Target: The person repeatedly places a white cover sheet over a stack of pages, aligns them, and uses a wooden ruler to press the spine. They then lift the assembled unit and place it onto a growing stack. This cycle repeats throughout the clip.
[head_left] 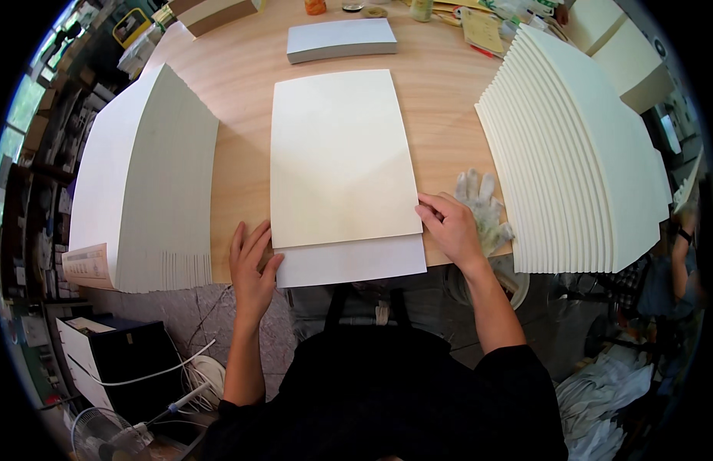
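Observation:
A cream sheet of paper lies in the middle of a wooden table, on top of a white sheet that sticks out at the near edge. My left hand rests flat with its fingers at the lower left corner of both sheets. My right hand presses its fingertips on the cream sheet's lower right corner. Neither hand grips anything.
A tall stack of cream sheets stands at the left. A fanned stack of cream sheets lies at the right. A worn white glove lies beside my right hand. A grey-white pad sits at the far side, with small items behind it.

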The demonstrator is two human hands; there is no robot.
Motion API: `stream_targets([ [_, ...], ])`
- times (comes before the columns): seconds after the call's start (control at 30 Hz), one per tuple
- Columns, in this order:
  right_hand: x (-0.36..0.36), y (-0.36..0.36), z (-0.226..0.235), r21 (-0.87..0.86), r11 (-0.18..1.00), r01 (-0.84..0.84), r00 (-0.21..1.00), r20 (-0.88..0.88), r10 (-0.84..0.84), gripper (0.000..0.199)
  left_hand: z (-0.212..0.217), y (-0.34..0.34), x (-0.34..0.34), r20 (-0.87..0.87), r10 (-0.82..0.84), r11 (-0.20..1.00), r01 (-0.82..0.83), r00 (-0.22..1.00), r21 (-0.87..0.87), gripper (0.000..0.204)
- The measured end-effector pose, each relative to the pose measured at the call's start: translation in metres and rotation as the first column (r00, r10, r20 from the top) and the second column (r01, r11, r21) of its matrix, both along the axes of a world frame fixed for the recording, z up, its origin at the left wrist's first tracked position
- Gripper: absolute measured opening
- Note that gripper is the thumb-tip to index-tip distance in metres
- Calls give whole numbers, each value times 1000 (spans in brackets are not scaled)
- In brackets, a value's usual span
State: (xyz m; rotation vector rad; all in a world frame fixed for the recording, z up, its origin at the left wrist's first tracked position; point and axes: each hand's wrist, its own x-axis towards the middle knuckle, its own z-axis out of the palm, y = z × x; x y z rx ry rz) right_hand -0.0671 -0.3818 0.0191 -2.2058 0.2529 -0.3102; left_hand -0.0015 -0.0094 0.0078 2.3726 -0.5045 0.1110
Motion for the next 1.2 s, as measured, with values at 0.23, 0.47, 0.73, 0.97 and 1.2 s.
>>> stream_targets([
  [0.23, 2, -4, -9, 82, 997, 10, 1000, -3, -9, 25, -6, 5, 1, 26, 11, 1000, -10, 1000, -26, 56],
  [0.47, -14, -33, 9, -310, 924, 224, 953, 268, -141, 19, 63, -79, 0, 155, -563, 816, 515, 812, 261, 84],
  [0.73, -67, -30, 21, -440, 898, 9, 991, 126, 52, 42, 51, -80, 18, -11, -607, 776, 595, 795, 207, 82],
  [0.97, -47, 25, 22, -319, 922, -220, 969, 37, 244, 48, 52, -39, 29, 36, -502, 852, 487, 864, 193, 58],
  [1.2, 15, 22, -9, -32, 998, 46, 998, 48, -44, 28, 39, -46, 77, -217, -367, 929, 368, 904, -39, 27],
])
